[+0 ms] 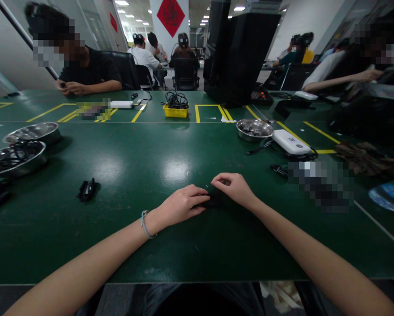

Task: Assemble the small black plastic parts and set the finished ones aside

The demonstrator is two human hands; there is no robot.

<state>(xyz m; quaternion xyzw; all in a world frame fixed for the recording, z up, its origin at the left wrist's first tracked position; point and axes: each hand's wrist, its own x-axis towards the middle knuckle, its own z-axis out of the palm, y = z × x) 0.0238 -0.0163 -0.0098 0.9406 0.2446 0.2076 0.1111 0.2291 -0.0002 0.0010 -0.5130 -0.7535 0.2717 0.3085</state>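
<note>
Near the middle of the green table [118,245], a small dark item [214,200] lies between my hands; its shape is hard to make out. My left hand [185,204], with a light blue band at the wrist, rests its fingers on this item's left side, thumb and fingertips around it. Just above and to the right, my right hand [231,186] has thumb and forefinger pinched together; whatever is between them is too small to name. A tiny white piece shows between the two hands. Further left lies a crumpled black bundle [87,190].
At the left stand metal bowls [35,160], one with black cables. A yellow tray [176,112] of cables, a metal bowl [254,130] and a white box [291,142] lie farther back. A plastic bottle [391,195] is at the right. People sit around.
</note>
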